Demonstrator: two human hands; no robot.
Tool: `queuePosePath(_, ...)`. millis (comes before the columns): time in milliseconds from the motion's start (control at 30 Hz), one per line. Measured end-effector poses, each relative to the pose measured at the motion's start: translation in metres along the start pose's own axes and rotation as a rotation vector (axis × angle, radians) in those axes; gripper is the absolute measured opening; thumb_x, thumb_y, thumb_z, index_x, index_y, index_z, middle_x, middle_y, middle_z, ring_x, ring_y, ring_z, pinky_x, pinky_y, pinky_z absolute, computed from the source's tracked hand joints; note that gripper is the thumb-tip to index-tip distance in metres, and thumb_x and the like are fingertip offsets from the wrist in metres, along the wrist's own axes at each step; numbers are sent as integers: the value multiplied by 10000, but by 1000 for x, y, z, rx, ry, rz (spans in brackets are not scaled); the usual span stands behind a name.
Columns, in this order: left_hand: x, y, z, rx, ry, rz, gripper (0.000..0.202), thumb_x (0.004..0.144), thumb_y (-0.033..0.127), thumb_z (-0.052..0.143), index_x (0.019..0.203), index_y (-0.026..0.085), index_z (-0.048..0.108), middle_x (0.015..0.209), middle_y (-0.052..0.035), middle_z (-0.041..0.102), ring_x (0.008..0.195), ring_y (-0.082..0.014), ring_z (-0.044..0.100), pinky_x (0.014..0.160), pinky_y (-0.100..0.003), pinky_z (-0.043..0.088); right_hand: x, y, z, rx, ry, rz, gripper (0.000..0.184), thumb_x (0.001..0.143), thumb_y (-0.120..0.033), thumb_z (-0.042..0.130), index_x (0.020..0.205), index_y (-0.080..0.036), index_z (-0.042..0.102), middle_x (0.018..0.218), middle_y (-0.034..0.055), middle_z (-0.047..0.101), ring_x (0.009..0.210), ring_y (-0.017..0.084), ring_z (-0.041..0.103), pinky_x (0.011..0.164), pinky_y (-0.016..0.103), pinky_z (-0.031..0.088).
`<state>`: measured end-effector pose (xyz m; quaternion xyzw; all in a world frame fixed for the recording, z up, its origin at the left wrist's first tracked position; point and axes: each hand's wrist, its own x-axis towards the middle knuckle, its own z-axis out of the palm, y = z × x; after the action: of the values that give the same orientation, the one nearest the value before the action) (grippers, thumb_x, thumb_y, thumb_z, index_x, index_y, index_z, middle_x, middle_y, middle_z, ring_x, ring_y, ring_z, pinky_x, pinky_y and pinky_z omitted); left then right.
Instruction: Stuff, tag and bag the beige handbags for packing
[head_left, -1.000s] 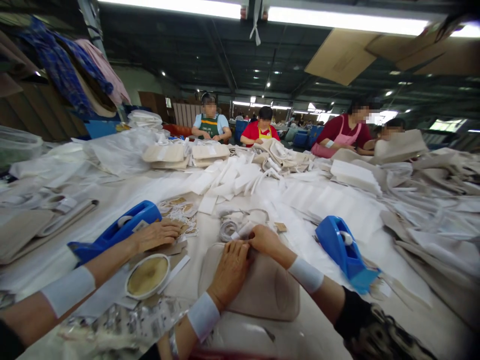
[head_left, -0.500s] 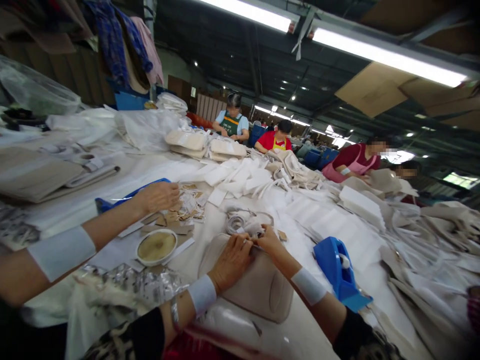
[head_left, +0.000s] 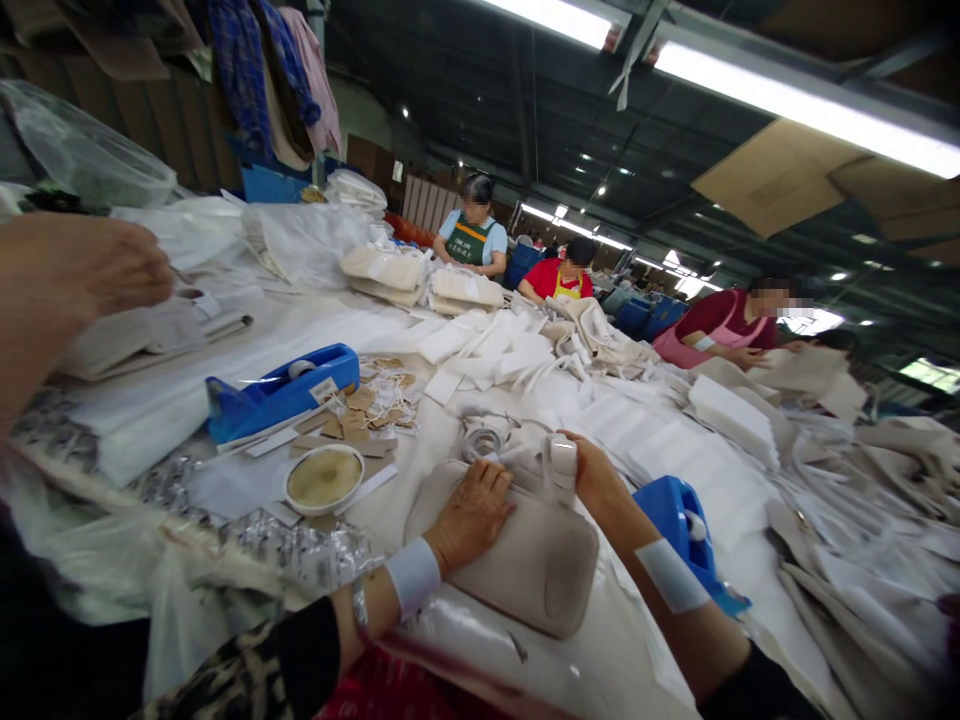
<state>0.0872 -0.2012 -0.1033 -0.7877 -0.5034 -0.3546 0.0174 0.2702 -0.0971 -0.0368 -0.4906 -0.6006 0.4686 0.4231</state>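
Note:
A beige bag [head_left: 517, 565] lies flat before me, with a coiled pale strap [head_left: 482, 440] at its upper edge. My left hand [head_left: 471, 515] rests on the bag's face, fingers extended and slightly bent, gripping nothing. At the bag's upper right, my right hand [head_left: 592, 472] is closed on a pale folded strap [head_left: 562, 468] held up off the bag. Its fingertips are partly hidden behind the strap.
A co-worker's hand [head_left: 120, 265] reaches in from the left. Blue tape dispensers [head_left: 289, 390] [head_left: 671, 520] flank the bag. Left of it are a round dish of yellowish paste [head_left: 325, 478] and string tags [head_left: 382, 395]. White foam sheets [head_left: 487, 355] lie beyond; several people work farther back.
My right hand has lifted the pale strap up and right, away from my left hand. My left hand now rests on the bag. The co-worker's hand has moved left from the tags, uncovering the dispenser.

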Motion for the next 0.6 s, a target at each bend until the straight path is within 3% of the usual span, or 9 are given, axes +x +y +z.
queuePosePath(300, 1, 0, 0, 32, -15, 10, 279, 905, 253, 559, 1167, 159, 531, 1127, -88, 536, 1108, -266, 450, 1039, -435, 413, -5, 2, -34, 264, -1, 39, 263, 672, -399, 620, 883, -249, 665, 823, 25, 701, 751, 218, 639, 720, 349, 533)
queuePosePath(433, 2, 1, -1, 33, -24, 14, 261, 916, 256, 542, 1155, 151, 540, 1120, -88, 540, 1097, -263, 443, 1036, -432, 415, -13, -2, -37, 239, -60, 5, 373, 671, -306, 658, 1037, -236, 665, 917, 31, 703, 780, 206, 632, 685, 313, 500)
queuePosePath(600, 4, 1, -3, 33, -42, 21, 239, 922, 250, 529, 1138, 150, 549, 1111, -90, 546, 1083, -257, 436, 1032, -428, 416, -18, -7, -32, 172, -124, -39, 449, 715, -283, 602, 1159, -218, 619, 832, 6, 677, 662, 157, 588, 594, 266, 438)
